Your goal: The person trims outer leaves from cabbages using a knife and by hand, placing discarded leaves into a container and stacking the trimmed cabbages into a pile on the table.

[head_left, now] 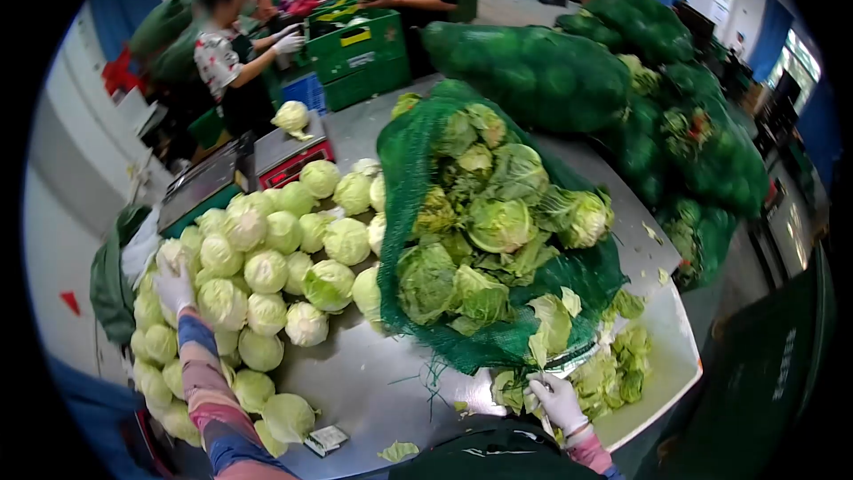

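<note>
At the far left, the left hand (175, 286), in a pale glove, lay against the outer side of the pale cabbages (266, 271); how far its grip closed around a head could not be told. The heads sat packed together on the metal table (346, 378), probably because neighbours kept each other from rolling. Behind them, a single head (291, 117) rested on a red-sided scale (306, 162). Toward the middle, a green mesh bag (402, 182) lay open, its leafier cabbages (500, 226) spilling toward the near edge, perhaps laid so for easy reach. Just below its mouth was the right hand (562, 404), fingers curled beside loose leaves; whether that grip held anything could not be made out. Right of it, a white bin (665, 409) contained leaf scraps (631, 363), probably gathered there to keep them apart from the heads.
</note>
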{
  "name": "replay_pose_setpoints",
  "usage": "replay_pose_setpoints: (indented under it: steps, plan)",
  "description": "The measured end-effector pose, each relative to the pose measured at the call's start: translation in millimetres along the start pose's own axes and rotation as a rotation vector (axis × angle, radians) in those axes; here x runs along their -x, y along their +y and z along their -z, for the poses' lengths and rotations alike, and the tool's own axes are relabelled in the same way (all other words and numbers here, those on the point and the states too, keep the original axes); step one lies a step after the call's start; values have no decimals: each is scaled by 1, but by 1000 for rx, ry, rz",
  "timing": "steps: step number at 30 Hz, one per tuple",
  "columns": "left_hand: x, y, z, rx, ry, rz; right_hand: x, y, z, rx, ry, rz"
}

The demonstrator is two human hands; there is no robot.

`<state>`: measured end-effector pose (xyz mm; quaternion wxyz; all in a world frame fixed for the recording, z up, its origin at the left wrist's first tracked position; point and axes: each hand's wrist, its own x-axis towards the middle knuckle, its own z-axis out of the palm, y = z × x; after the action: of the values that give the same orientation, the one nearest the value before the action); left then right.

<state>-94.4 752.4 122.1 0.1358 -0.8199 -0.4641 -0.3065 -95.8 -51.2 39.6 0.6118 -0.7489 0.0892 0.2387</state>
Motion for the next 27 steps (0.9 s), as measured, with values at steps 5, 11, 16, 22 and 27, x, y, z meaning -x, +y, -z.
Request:
replay_pose_setpoints:
  steps: [5,11,16,22,27]
  plan:
    - [-18,43,11,-180,-270,120,-7,12,2,-43,9,-35]
    - [132,286,123,1006,-366,-575,-13,24,-1,39,-25,37]
    - [245,400,174,1231,-606,-1301,-19,23,-8,16,-46,10]
    - [197,381,63,421,-318,-998,-29,32,6,-25,11,24]
    - [181,362,8,680,-653,-893,-34,36,14,-2,-14,-10]
